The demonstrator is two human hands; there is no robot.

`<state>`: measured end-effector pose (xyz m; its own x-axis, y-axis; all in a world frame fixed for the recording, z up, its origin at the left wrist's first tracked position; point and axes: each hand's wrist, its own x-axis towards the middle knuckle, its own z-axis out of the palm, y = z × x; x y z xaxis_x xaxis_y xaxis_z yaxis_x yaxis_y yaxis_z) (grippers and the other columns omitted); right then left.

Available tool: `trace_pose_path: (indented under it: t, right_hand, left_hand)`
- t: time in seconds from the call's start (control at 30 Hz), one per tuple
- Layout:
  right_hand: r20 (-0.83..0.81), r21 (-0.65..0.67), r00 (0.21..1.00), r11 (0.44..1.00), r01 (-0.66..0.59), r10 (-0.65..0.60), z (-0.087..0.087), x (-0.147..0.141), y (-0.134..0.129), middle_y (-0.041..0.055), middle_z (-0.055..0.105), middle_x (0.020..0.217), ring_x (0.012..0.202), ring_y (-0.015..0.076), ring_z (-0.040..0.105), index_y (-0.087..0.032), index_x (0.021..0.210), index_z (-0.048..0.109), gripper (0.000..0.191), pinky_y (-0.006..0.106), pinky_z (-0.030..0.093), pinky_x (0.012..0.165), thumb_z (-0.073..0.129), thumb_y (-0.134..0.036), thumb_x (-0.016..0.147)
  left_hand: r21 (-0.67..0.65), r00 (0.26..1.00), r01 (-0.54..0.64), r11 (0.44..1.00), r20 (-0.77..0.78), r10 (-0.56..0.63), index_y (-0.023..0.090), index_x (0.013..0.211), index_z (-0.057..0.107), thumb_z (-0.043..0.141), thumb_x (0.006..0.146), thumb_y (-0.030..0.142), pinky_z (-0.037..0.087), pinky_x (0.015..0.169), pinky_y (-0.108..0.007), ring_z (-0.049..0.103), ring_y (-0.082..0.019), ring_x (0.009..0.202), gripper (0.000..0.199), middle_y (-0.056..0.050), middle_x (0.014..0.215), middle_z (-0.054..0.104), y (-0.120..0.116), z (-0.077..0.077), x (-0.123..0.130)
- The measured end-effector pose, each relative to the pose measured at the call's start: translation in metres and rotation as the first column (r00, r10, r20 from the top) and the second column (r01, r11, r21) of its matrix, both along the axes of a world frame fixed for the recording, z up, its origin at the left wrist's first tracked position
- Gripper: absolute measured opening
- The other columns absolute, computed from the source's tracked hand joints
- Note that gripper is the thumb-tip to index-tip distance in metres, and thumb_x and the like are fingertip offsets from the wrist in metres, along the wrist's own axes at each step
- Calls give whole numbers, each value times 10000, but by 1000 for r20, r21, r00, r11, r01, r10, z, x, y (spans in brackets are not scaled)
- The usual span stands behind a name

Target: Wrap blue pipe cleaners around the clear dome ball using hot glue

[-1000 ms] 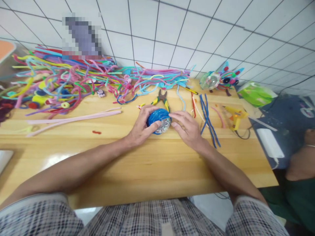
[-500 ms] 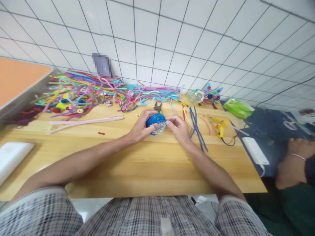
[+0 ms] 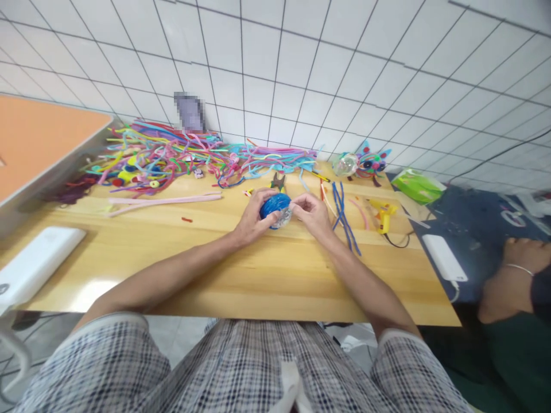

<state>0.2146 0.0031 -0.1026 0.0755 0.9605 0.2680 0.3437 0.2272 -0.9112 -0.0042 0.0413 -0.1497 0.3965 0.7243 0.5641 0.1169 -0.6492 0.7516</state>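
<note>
A clear plastic ball, partly wound with blue pipe cleaner, is held just above the table. Around its left side curve the fingers of my left hand, the thumb pressing on the front. My right hand is closed in a pinch at the ball's right edge; what lies between those fingertips is too small to make out. Just behind the ball lie pliers. To the right of my right hand, loose blue pipe cleaners cross each other on the wood.
Many coloured pipe cleaners are heaped along the wall. A yellow glue gun and a decorated clear ball are at the right. A white device sits at the left edge. Another person's arm rests beyond the table's right end.
The view has shifted slightly, showing more of the floor and the white device at left. Both hands keep their hold at the ball, with the right fingers curled a little more.
</note>
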Motion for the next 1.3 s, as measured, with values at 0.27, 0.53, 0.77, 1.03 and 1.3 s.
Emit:
trace_pose_path:
  t: [0.27,0.53,0.77,1.03,1.3]
  right_hand:
    - [-22,-85,998,994,-64,62,-8,-2,4,-6,732,765,700,167,661,-242,835,715,250,298,526,652,805,-474,810]
    - [-48,-84,998,995,-51,47,-20,-7,1,-3,694,826,720,166,626,-244,858,740,250,322,514,689,840,-472,835]
    - [-26,67,999,998,-17,19,-30,-10,-3,17,748,924,828,182,691,-248,951,794,181,328,563,763,777,-428,943]
    - [161,249,987,968,-21,-20,-34,-8,-8,44,764,1013,917,203,715,-262,1064,823,159,357,618,827,707,-370,1077]
    - [249,279,969,957,-73,2,-38,-8,-10,54,753,1068,933,201,727,-275,1247,819,243,369,654,848,652,-402,1126]
  left_hand:
    - [-37,1000,14,999,12,-13,195,1435,598,648,1064,608,513,1248,-554,626,-330,1417,557,-171,1452,651,1,-6,-3]
    - [-181,1000,11,983,17,-8,207,1388,570,706,1035,589,568,1189,-493,669,-296,1349,538,-153,1436,645,2,-8,-6]
    - [-249,994,-26,968,95,51,246,1313,564,727,1015,538,598,1147,-445,728,-273,1284,448,-111,1380,699,4,-10,-10]
    - [-244,985,-30,969,156,70,259,1337,575,740,1022,595,574,1182,-456,698,-286,1341,490,-110,1414,684,2,-19,-7]
    - [-268,972,-50,962,208,108,261,1332,570,726,1030,687,610,1105,-430,713,-263,1250,545,-94,1348,686,4,-24,-5]
